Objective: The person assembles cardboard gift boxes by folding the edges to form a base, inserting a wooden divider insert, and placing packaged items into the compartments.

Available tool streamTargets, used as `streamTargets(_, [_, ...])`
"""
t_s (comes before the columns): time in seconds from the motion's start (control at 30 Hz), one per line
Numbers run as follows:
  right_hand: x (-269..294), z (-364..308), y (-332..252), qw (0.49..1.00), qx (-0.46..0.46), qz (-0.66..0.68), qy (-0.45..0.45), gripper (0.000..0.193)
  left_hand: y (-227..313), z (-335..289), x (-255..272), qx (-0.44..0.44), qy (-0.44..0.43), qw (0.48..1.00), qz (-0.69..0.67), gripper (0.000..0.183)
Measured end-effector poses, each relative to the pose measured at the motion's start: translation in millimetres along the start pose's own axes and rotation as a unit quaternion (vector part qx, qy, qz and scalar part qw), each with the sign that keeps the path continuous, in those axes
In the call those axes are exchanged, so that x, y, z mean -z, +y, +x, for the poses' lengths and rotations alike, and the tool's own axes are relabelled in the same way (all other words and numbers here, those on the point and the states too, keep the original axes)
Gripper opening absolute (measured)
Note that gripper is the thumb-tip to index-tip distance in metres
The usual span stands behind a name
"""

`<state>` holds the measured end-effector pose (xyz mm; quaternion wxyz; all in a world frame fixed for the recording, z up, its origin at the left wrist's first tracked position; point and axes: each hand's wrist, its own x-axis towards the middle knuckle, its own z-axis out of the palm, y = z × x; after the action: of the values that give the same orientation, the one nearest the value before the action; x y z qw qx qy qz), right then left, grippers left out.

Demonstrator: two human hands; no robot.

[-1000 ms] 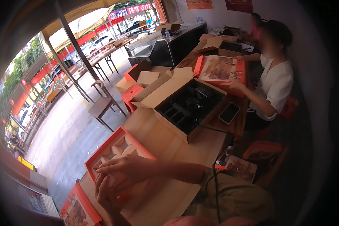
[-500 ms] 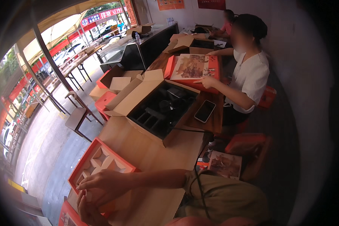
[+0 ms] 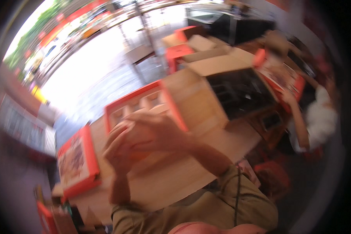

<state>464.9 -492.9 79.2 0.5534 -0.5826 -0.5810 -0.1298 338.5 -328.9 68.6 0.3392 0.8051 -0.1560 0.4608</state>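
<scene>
Both my hands come together over the near edge of an open red box (image 3: 177, 113), whose inside is split by pale cardboard dividers (image 3: 134, 106). My left hand (image 3: 119, 150) is upright with its fingers curled and pressed toward the other hand. Reaching in from the right, my right hand (image 3: 156, 130) arches over it, fingers bent and tips meeting the left fingertips. Motion blur and the overlap hide whatever small thing may be between them. To the left lies a red box lid (image 3: 91, 156) with a printed picture on it.
A brown carton (image 3: 214, 64) with a black insert stands open on the wooden table (image 3: 201, 156). Beyond it a person in white (image 3: 319, 119) handles a printed red box (image 3: 298, 87). A phone (image 3: 271, 121) lies near them. Chair (image 3: 140, 54) and red stool (image 3: 177, 52) stand behind.
My view has swung left and down, so the scene shifts right and blurs. The red lid and my left forearm now show more fully. My hands stay together by the divided box.
</scene>
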Motion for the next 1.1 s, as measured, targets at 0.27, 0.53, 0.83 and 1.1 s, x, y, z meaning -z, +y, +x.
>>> streamTargets(0.27, [-2.9, 12.1, -11.0, 0.995, -0.059, 0.03, -0.068, 0.066, -1.6, -7.6, 8.1, 0.065, 0.039, 0.996, -0.046, 0.028])
streamTargets(0.53, [-5.2, 6.4, 0.8, 0.993, -0.068, 0.058, -0.074, 0.054, -7.5, -5.1, 10.8, 0.033, -0.001, 0.999, -0.022, 0.029])
streamTargets(0.83, [-2.2, 4.2, 49.8, 0.909, -0.298, 0.289, -0.044, 0.042, -4.3, 0.5, 21.2, -0.118, -0.145, 0.956, 0.225, 0.054])
streamTargets(1.1, [0.5, -18.4, 78.5, 0.919, -0.28, 0.247, -0.127, 0.076, -42.5, -6.8, 7.8, 0.258, 0.022, 0.956, -0.139, 0.055])
